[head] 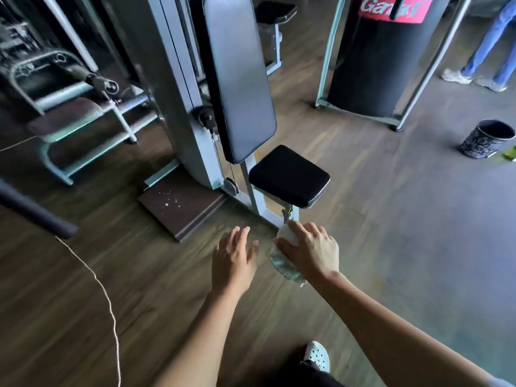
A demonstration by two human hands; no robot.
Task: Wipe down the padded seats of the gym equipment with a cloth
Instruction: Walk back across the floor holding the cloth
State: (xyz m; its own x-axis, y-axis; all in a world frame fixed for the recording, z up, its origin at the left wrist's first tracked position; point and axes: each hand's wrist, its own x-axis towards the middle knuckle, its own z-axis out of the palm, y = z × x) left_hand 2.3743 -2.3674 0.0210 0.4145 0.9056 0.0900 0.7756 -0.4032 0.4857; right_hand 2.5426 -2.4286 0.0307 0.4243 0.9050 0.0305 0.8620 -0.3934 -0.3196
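A black padded seat (289, 175) sits low on a grey machine frame, with a long black back pad (240, 79) rising upright behind it. My right hand (311, 251) is shut on a crumpled white cloth (282, 261), held in the air just in front of and below the seat. My left hand (233, 259) hovers beside it on the left, fingers spread and holding nothing. Neither hand touches the seat. Another padded bench (64, 118) stands at the far left.
A black punching bag (382, 57) in a metal stand is at the back right, a patterned bin (487, 138) near it. A person's legs (491, 46) show at top right. A thin cord (106, 297) trails over the wooden floor; a dark platform (181, 205) lies by the machine.
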